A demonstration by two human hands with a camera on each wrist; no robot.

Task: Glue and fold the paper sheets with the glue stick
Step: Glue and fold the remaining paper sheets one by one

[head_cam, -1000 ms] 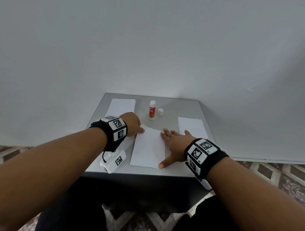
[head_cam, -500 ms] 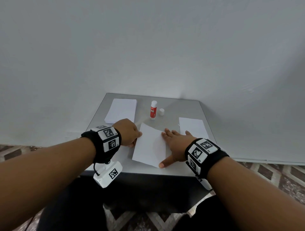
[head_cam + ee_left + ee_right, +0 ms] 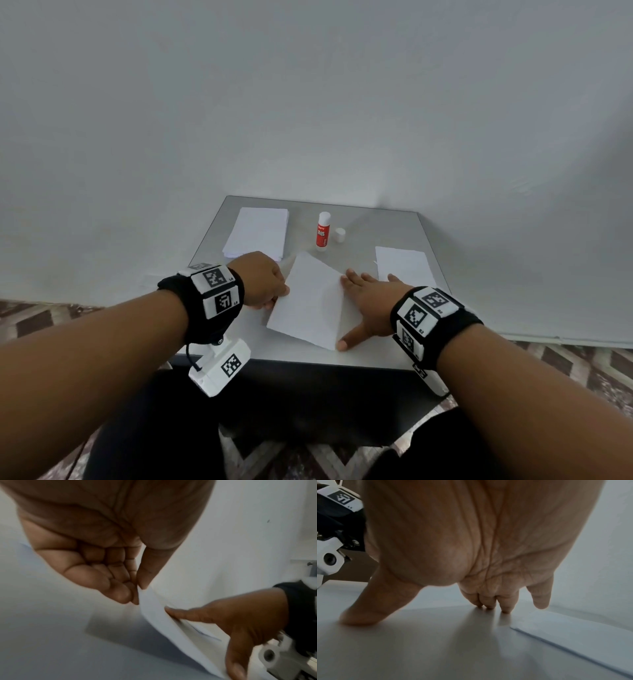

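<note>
A white paper sheet (image 3: pixel 308 301) lies at the middle front of the grey table (image 3: pixel 376 226). My left hand (image 3: pixel 279 296) pinches its left edge between thumb and fingers and holds that side raised; the pinch on the sheet (image 3: pixel 154 615) shows clearly in the left wrist view (image 3: pixel 139 592). My right hand (image 3: pixel 346 308) lies flat, fingers spread, pressing the sheet's right side down, with fingertips (image 3: pixel 489 606) and thumb on the surface. The red and white glue stick (image 3: pixel 323 234) stands uncapped behind the sheet, and its white cap (image 3: pixel 339 235) stands beside it.
A stack of white sheets (image 3: pixel 255 233) lies at the table's back left. A folded sheet (image 3: pixel 402 265) lies at the right, also seen in the right wrist view (image 3: pixel 573 632). A plain wall stands close behind the table. The table's front edge is just below my hands.
My left hand has lifted the sheet's left edge off the table and drawn back a little toward me. The sheet now stands tilted. My right hand has stayed pressed in place.
</note>
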